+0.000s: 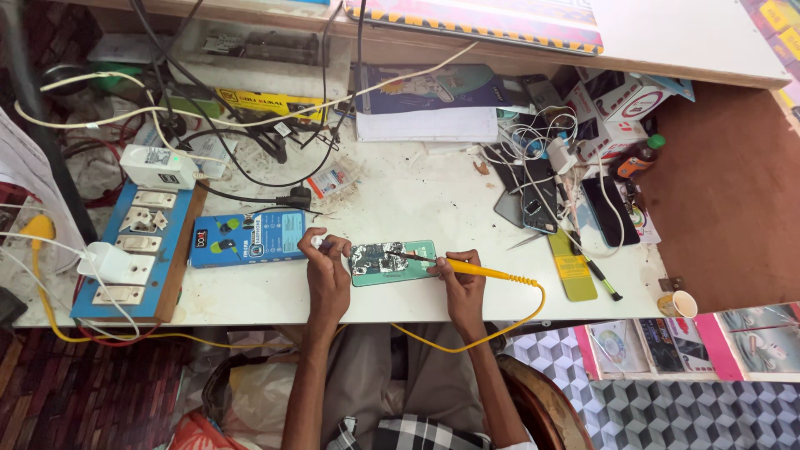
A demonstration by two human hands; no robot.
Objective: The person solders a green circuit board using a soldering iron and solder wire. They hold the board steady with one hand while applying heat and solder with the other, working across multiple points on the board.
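Note:
An opened green phone (pixel 393 263) lies on the white workbench (pixel 417 200), its inner board exposed. My right hand (pixel 463 282) grips a yellow soldering iron (pixel 477 269), whose dark tip rests on the board near the phone's middle. The iron's yellow cord (pixel 518 321) loops off the bench's front edge. My left hand (pixel 327 267) rests at the phone's left end, its fingers pinching something small and pale that I cannot make out.
A blue box (pixel 247 237) lies left of my left hand. A blue switchboard (pixel 137 250) with white plugs sits at far left. Several phones (pixel 537 204), tangled white cables, a yellow strip (pixel 572 267) and a pen lie right. A paper cup (pixel 677 304) stands at the right edge.

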